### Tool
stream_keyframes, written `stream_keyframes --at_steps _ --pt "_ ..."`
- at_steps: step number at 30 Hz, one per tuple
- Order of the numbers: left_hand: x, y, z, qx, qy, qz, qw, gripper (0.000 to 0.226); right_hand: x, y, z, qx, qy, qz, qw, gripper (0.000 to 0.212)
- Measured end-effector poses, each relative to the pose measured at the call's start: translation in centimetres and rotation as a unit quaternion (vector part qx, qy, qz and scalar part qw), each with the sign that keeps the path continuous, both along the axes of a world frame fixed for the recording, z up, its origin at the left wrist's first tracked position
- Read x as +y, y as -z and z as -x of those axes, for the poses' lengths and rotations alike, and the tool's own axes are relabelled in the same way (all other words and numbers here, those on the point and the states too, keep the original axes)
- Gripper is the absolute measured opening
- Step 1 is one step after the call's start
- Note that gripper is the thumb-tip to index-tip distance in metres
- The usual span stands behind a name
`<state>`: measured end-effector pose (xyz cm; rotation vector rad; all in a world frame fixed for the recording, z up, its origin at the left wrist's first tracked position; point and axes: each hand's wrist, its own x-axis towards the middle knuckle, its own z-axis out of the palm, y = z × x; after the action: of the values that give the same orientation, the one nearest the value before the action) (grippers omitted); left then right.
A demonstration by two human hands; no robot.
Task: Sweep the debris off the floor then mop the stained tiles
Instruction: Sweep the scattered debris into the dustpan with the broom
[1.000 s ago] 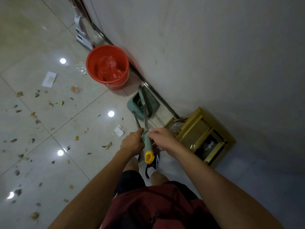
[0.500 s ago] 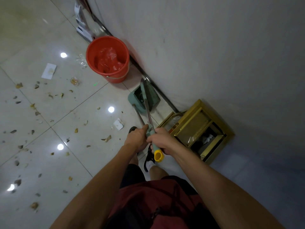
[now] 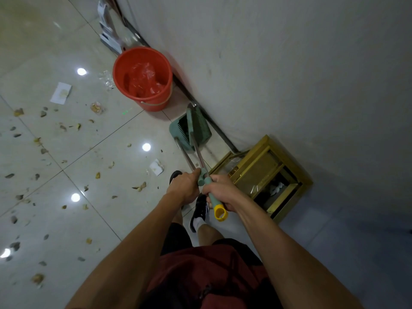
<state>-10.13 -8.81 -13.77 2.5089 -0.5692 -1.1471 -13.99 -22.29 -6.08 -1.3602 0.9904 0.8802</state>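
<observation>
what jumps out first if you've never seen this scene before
The bright red bucket by the wall grabs the eye first, with a red plastic bag inside. Next come the two hands at centre: the right hand grips the green broom handle with its yellow end, the left hand holds the metal handle beside it. Bits of debris dot the glossy tiles on the left.

A green broom (image 3: 201,128) and dustpan (image 3: 180,130) stand against the wall, leaf debris (image 3: 139,186) littering glossy tiles (image 3: 66,170).
</observation>
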Motion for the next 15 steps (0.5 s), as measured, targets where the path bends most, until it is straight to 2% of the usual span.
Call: stream_keyframes --at_steps 6,11,13,15 --pt "-0.2 -0.9 0.1 -0.004 -0.008 0.006 1.000 0.045 0.7 0.6 -0.4 -0.014 -0.034 0.053 0.998 0.023" --pt "-0.2 -1.4 0.4 -0.029 0.005 -0.012 1.000 0.045 2.4 1.0 -0.1 -0.065 -0.106 0.128 0.984 0.019" --pt "0.1 -1.4 0.4 -0.029 0.001 -0.018 0.999 0.044 2.1 0.7 0.2 -0.073 -0.126 0.147 0.978 0.025" --pt "1.1 -1.6 -0.3 -0.027 -0.023 -0.031 0.999 0.051 0.2 0.7 0.4 -0.064 -0.158 0.175 0.970 0.041"
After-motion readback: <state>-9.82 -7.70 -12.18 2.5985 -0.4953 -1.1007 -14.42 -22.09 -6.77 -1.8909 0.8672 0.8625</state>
